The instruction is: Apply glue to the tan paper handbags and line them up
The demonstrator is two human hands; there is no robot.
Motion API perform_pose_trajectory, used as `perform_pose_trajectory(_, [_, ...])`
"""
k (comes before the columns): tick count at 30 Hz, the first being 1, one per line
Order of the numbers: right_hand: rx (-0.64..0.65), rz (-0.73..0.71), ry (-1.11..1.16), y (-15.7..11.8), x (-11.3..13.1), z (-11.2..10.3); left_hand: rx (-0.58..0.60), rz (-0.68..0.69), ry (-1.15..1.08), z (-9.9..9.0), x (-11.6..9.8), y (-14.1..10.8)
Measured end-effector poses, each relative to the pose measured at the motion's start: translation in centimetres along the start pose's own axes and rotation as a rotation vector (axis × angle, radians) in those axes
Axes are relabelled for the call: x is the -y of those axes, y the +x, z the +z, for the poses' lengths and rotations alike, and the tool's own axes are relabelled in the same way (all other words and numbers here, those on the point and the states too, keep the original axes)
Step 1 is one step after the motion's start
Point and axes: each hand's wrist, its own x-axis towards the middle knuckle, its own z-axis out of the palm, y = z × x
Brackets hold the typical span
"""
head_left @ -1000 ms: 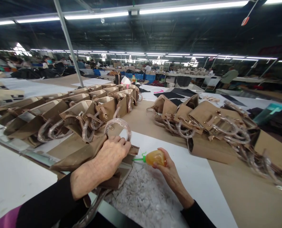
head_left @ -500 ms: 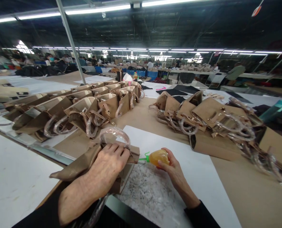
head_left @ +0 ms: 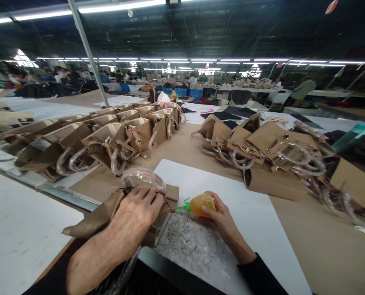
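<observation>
A brown bag point(head_left: 100, 213) with a plastic-wrapped handle point(head_left: 143, 177) lies at the near edge of the table. My left hand point(head_left: 141, 207) is over it, fingers curled round its upper part; the fingertips are partly hidden. In my right hand point(head_left: 216, 209) is a squeeze bottle point(head_left: 200, 204) of amber liquid, held on its side. Its green nozzle points left at the bag's right edge, and the tip is very near that edge; whether they touch cannot be told. Below the bottle shows a stained grey-white surface point(head_left: 188, 250).
Rows of open brown bags point(head_left: 108, 135) stand at the left. More brown bags point(head_left: 268, 143) are heaped at the right, beside a teal object point(head_left: 354, 137). A white sheet point(head_left: 246, 213) lies under the right arm. A metal pole point(head_left: 88, 53) rises at the back left.
The view has shifted slightly. My hands keep hold of the bag and the bottle, and the nozzle stays near the bag's edge. The bag's flap under my left hand looks slightly more folded.
</observation>
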Motion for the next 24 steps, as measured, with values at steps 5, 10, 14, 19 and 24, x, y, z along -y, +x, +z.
perform_pose_trajectory(5, [0.056,0.042,0.017,-0.9,0.7,0.2,-0.003,0.008,-0.012,0.0,0.0,-0.1])
perform_pose_trajectory(10, [0.107,0.085,0.027,-2.0,1.1,0.3,-0.004,0.006,-0.021,-0.2,-0.1,-0.3])
perform_pose_trajectory(14, [0.122,0.105,0.036,-2.9,1.1,0.5,0.010,0.003,-0.029,-0.1,-0.1,-0.2])
perform_pose_trajectory(19, [0.126,0.131,0.052,-3.8,1.2,0.7,0.008,0.021,-0.044,-0.1,0.0,-0.3])
perform_pose_trajectory(24, [0.103,0.143,0.078,-4.6,1.6,1.1,0.003,0.027,-0.026,-0.4,-0.2,-0.7])
